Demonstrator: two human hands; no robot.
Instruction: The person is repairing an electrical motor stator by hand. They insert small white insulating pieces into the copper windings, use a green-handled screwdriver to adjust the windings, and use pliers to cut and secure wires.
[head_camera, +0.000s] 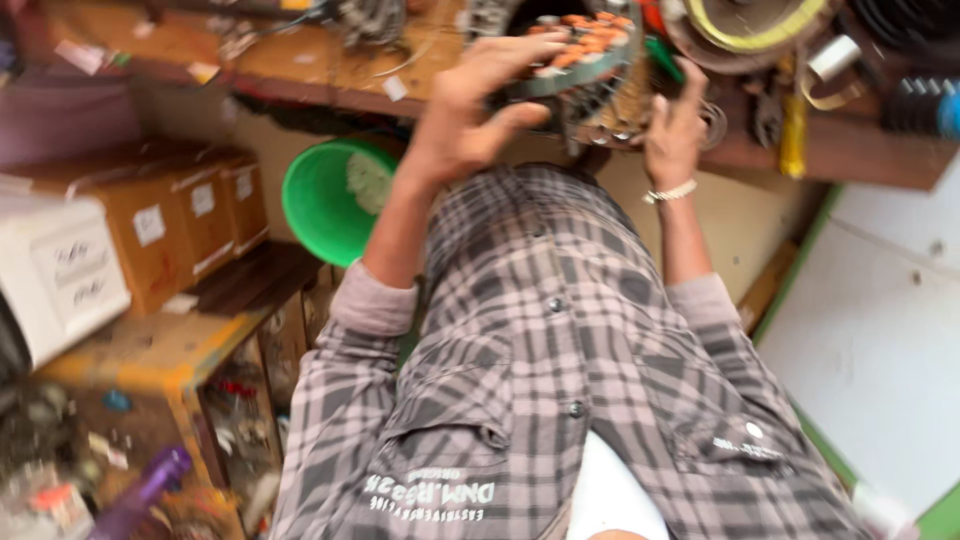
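Head view, blurred. Left hand (470, 120) and right hand (675, 125) both laid on a round motor stator (575, 55) with copper-orange windings, resting on the wooden worktop (310, 65). Whether either grip closes is unclear. Checked shirt (540, 380) fills centre. Green bucket (325, 200) below the worktop; cardboard boxes (180, 220) left.

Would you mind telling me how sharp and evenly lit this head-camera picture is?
Head view: motion blur smears the whole frame, worst on the left hand and right hand at the round metal part with copper-coloured windings; the round green plastic tub is soft too; lighting is flat daylight, with no strong glare.
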